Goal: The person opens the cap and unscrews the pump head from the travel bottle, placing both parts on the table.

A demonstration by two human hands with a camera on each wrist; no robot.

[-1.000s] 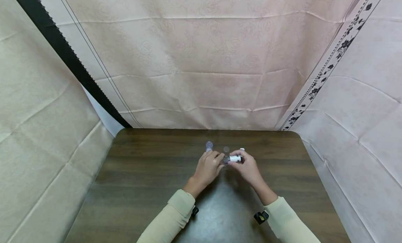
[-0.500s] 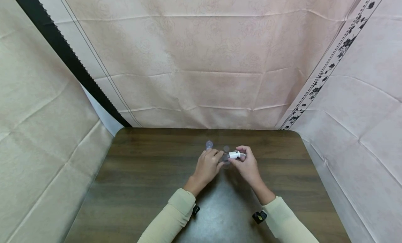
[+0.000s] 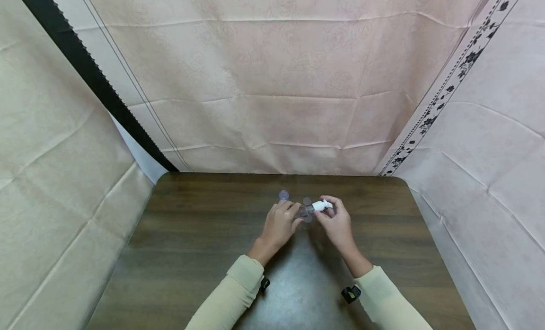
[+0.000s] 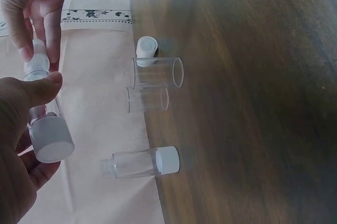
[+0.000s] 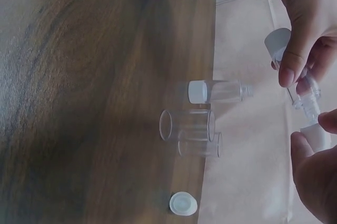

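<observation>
My left hand (image 3: pixel 278 226) grips a clear plastic bottle (image 4: pixel 51 139) with a white base, holding it tilted above the table. At the bottle's neck, my right hand (image 3: pixel 339 226) pinches a white pump head (image 3: pixel 322 205) between thumb and fingers. In the right wrist view the threaded neck (image 5: pixel 310 109) shows just above the white collar (image 5: pixel 316 137); whether the two touch I cannot tell. A second clear bottle (image 5: pixel 224 91) with a white base stands on the table, its neck bare.
Two clear cylindrical covers (image 5: pixel 187 125) stand close together near the table's far edge. Another white pump head (image 5: pixel 183 203) stands beside them, hidden behind my right hand in the head view. Pale curtains (image 3: pixel 272 84) hang around the wooden table (image 3: pixel 191 254).
My right hand has shifted slightly away from me with the white pump head, which now tilts upward to the right. The left hand stays nearly still, holding the bottle.
</observation>
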